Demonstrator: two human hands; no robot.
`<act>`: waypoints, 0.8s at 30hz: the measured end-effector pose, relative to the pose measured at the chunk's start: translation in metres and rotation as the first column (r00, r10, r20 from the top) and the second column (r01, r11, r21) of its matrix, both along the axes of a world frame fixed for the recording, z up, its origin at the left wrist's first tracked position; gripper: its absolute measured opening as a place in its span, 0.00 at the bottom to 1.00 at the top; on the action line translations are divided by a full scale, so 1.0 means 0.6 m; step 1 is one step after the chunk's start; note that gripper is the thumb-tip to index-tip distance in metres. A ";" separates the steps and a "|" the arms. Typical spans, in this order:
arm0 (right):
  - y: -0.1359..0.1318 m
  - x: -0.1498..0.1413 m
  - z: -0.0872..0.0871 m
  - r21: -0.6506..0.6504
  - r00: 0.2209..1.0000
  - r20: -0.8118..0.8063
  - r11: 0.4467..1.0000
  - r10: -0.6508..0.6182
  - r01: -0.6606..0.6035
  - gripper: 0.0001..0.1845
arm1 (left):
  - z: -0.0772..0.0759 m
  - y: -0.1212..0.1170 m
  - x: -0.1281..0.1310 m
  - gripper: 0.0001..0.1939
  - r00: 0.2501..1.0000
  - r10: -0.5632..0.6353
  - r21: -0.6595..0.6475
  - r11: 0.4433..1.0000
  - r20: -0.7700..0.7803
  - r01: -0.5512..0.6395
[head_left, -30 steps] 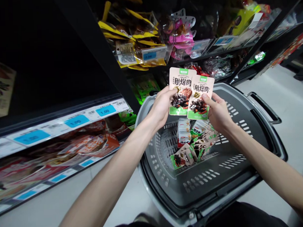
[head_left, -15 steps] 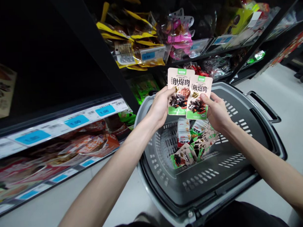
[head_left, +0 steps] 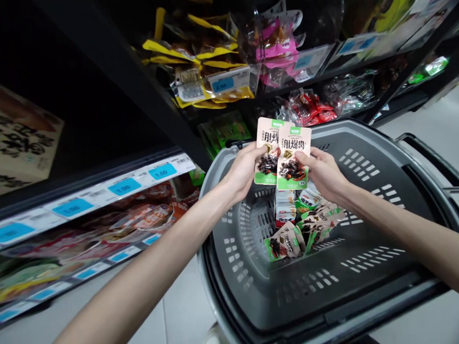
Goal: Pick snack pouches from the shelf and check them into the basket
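Observation:
Two beige-and-green snack packets with dark food pictures are held up above a grey shopping basket (head_left: 367, 137). My left hand (head_left: 243, 171) pinches the rear snack packet (head_left: 265, 135) at its left edge. My right hand (head_left: 325, 172) grips the front snack packet (head_left: 293, 157) by its right side, and this packet overlaps the rear one. Several more small snack packets (head_left: 299, 225) lie piled on the basket floor just below both hands.
Black store shelves run along the left and back, with blue price tags (head_left: 161, 171), red packets (head_left: 148, 217) on the low shelf, yellow packets (head_left: 199, 57) and pink packets (head_left: 278, 45) higher up. The basket handle (head_left: 432, 157) sticks out to the right. Pale floor surrounds the basket.
The two packets have slid closer together, the front one now covering more of the rear one. The view has shifted, so hands and basket sit slightly lower in the frame.

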State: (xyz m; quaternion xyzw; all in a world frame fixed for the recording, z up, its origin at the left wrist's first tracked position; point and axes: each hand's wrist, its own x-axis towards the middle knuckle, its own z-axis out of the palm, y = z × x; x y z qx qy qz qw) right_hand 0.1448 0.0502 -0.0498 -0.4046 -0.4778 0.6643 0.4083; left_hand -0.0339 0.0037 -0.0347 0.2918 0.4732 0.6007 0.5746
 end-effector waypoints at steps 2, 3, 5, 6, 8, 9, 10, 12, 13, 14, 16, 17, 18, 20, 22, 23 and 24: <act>-0.001 0.005 -0.003 -0.017 1.000 -0.008 1.000 0.002 -0.002 0.14 | 0.006 -0.002 0.001 0.11 0.999 -0.026 -0.032 0.999 -0.047 0.025; -0.002 0.007 -0.002 -0.020 1.000 -0.015 1.000 0.002 -0.003 0.13 | 0.010 -0.002 0.002 0.12 0.997 -0.039 -0.038 0.999 -0.070 0.037; -0.004 0.009 0.003 -0.016 0.999 -0.035 1.000 -0.003 0.002 0.13 | 0.020 -0.003 0.003 0.16 0.993 -0.061 -0.026 0.998 -0.097 0.058; -0.005 0.009 0.007 -0.011 0.999 -0.045 1.000 -0.008 0.008 0.13 | 0.024 -0.004 0.003 0.17 0.993 -0.062 -0.006 0.998 -0.105 0.062; -0.008 0.010 0.018 0.006 0.998 -0.062 1.000 -0.023 0.023 0.13 | 0.032 -0.005 0.004 0.18 0.993 -0.037 0.048 0.998 -0.108 0.042; -0.009 0.010 0.024 0.015 0.997 -0.070 0.999 -0.028 0.030 0.13 | 0.034 -0.005 0.003 0.18 0.995 -0.009 0.070 0.997 -0.103 0.016; -0.010 0.010 0.030 0.020 0.996 -0.076 0.999 -0.034 0.036 0.13 | 0.036 -0.006 0.003 0.18 0.995 0.024 0.084 0.996 -0.096 -0.016; -0.010 0.012 0.037 0.004 0.995 -0.091 0.999 -0.048 0.048 0.11 | 0.037 -0.007 0.002 0.17 0.994 0.085 0.089 0.993 -0.071 -0.079; -0.010 0.014 0.038 -0.025 0.993 -0.101 0.998 -0.054 0.052 0.10 | 0.037 -0.008 0.000 0.16 0.993 0.110 0.082 0.991 -0.053 -0.106; -0.009 0.016 0.038 -0.070 0.992 -0.112 0.997 -0.051 0.043 0.09 | 0.038 -0.009 -0.001 0.15 0.992 0.126 0.070 0.990 -0.026 -0.124; -0.009 0.018 0.036 -0.172 0.991 -0.133 0.985 -0.017 -0.006 0.08 | 0.041 -0.013 -0.005 0.11 0.992 0.116 0.032 0.992 0.057 -0.118; -0.010 0.019 0.034 -0.213 0.990 -0.142 0.976 0.015 -0.046 0.09 | 0.044 -0.016 -0.006 0.09 0.990 0.088 0.006 0.996 0.114 -0.090; -0.012 0.019 0.033 -0.240 0.988 -0.146 0.967 0.053 -0.088 0.11 | 0.048 -0.019 -0.007 0.09 0.983 0.049 -0.017 0.999 0.176 -0.047; -0.017 0.016 0.032 -0.250 0.983 -0.132 0.955 0.128 -0.158 0.15 | 0.058 -0.027 -0.008 0.18 0.957 -0.035 -0.032 0.998 0.289 0.046; -0.025 0.012 0.028 -0.212 0.982 -0.055 0.959 0.180 -0.188 0.20 | 0.067 -0.035 -0.006 0.28 0.926 -0.091 -0.005 0.995 0.366 0.099; -0.028 0.011 0.024 -0.185 0.981 0.012 0.964 0.196 -0.191 0.23 | 0.070 -0.038 -0.005 0.32 0.914 -0.108 0.018 0.994 0.391 0.110; -0.031 0.011 0.017 -0.154 0.974 0.091 0.969 0.208 -0.192 0.25 | 0.073 -0.041 -0.004 0.35 0.905 -0.122 0.044 0.993 0.408 0.114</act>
